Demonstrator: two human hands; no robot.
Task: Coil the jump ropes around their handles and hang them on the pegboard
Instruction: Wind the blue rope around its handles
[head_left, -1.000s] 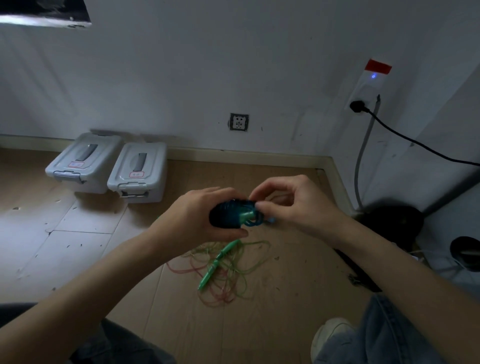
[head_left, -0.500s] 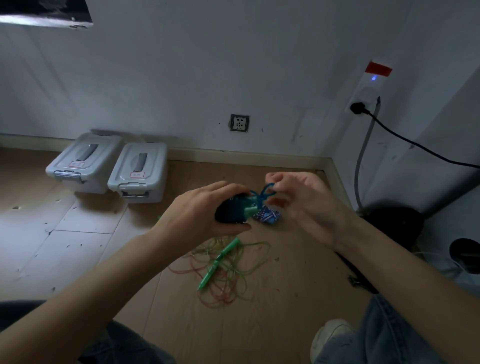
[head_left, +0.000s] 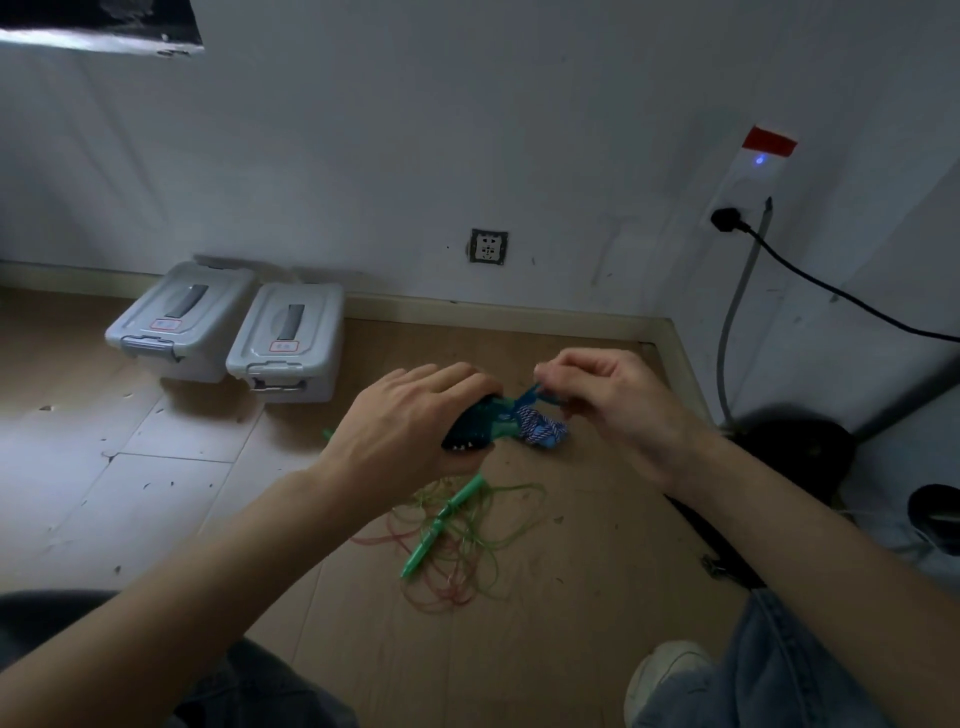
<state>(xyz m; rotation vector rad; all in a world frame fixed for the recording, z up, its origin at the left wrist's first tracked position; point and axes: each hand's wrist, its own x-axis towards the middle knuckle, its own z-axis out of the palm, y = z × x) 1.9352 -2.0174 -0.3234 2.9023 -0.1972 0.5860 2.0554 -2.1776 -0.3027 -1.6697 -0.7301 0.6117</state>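
Head view, looking down at a wooden floor (head_left: 571, 597) beside a white wall. Left hand (head_left: 410, 421) is wrapping its fingers around a dark bundle of coiled jump rope (head_left: 475, 426), holding it in the air above the floor. Right hand (head_left: 618, 400) is pinching a blue loop of rope (head_left: 530, 397) between thumb and fingertips, just beside the bundle; its grip is closed tightly on the strand. A blue-and-white patterned end (head_left: 543, 431) is hanging below the loop, between the two hands. A second jump rope (head_left: 467, 535), with a green handle (head_left: 441, 525) and thin green and reddish cord, is lying loose and tangled on the floor beneath the hands. Two grey lidded storage boxes (head_left: 234, 327) are sitting side by side against the baseboard at left. A wall socket (head_left: 488, 246) is showing on the wall behind, and a black cable (head_left: 831, 291) is running from a plug at right.
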